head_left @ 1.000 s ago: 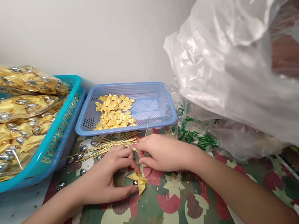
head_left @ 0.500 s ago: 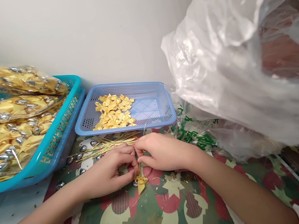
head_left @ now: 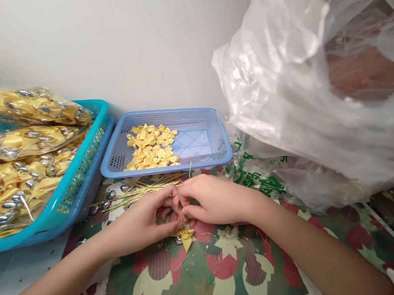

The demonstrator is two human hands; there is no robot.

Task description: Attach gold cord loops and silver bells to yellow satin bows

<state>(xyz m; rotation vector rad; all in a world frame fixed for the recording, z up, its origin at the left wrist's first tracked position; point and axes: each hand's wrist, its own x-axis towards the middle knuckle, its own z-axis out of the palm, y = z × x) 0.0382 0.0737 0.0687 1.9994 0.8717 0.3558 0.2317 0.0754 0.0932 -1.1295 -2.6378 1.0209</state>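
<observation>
My left hand (head_left: 139, 223) and my right hand (head_left: 221, 200) meet fingertip to fingertip above the patterned sheet. Between them is a thin gold cord (head_left: 190, 169), one end of which rises behind my right fingers. Both hands are closed in a pinch at the cord; the exact grip is partly hidden by the fingers. Just under my left thumb shows a yellow ribbon bow (head_left: 187, 242), with a small silver bead (head_left: 178, 240) beside it. Behind my left hand lies a bundle of gold cords (head_left: 144, 190), with several silver beads (head_left: 106, 204) near its left end.
A blue basket (head_left: 229, 149) holding yellow bows (head_left: 151, 145) stands against the wall. At left, a turquoise basket (head_left: 74, 180) carries clear bags (head_left: 29, 107) of bows with silver beads. A large translucent plastic bag (head_left: 275, 74) bulges at right. A Christmas-patterned sheet (head_left: 190, 289) covers the table.
My left fingers have shifted up towards my right fingertips, and the left thumb now reaches over the bow's top. The bow sits slightly higher. My right hand has barely moved.
</observation>
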